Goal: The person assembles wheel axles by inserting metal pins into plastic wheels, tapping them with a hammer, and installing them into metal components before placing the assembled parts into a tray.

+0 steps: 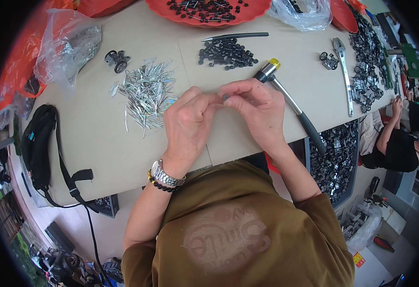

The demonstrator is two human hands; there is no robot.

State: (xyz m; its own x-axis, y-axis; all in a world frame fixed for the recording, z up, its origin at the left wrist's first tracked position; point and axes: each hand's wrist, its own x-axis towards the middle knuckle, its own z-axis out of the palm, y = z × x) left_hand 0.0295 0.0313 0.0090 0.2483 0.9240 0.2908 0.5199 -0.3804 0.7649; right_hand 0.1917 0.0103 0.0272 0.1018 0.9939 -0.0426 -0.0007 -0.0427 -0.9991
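Note:
Over the middle of the table, my left hand (189, 117) and my right hand (256, 107) meet at the fingertips. A small dark round wheel (226, 96) sits pinched between the thumb and index finger of my right hand. My left fingers are closed right beside it; whatever they grip is hidden. Left of my hands lies a loose pile of thin silvery metal pins (147, 91). Beyond them is a heap of small black wheels (228, 53), with slim black tweezers (236, 36) along its far side. A hammer (286, 91) with a yellow-capped head rests right of my right hand.
A red tray (195, 19) of pins and wheels stands at the back. An adjustable wrench (344, 76) lies right, near many dark metal parts (365, 81). A black pouch with strap (42, 143) lies left. Small wheeled assemblies (117, 60) and plastic bags (66, 52) are farther back. Another person (396, 138) sits at right.

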